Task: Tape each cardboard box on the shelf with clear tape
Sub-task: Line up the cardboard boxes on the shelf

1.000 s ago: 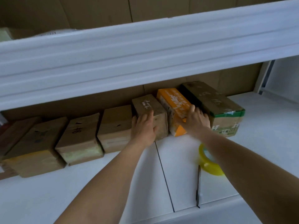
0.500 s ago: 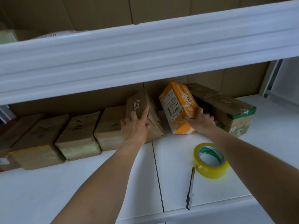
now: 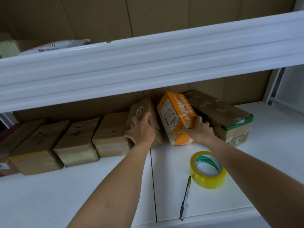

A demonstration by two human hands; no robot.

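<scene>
Orange box [image 3: 176,117] tilted in right hand [image 3: 199,131]

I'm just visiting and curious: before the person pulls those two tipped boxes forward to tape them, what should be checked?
1. Left hand grips the brown box: ok.
2. Right hand grips the orange box: ok.
3. Both boxes lifted clear of the shelf: not ok, they are tilted with lower edges resting on it.
4. Tape roll in front, within easy reach: ok.
5. Cutter beside the roll: ok.
6. Free tape end findable: cannot tell.
</scene>
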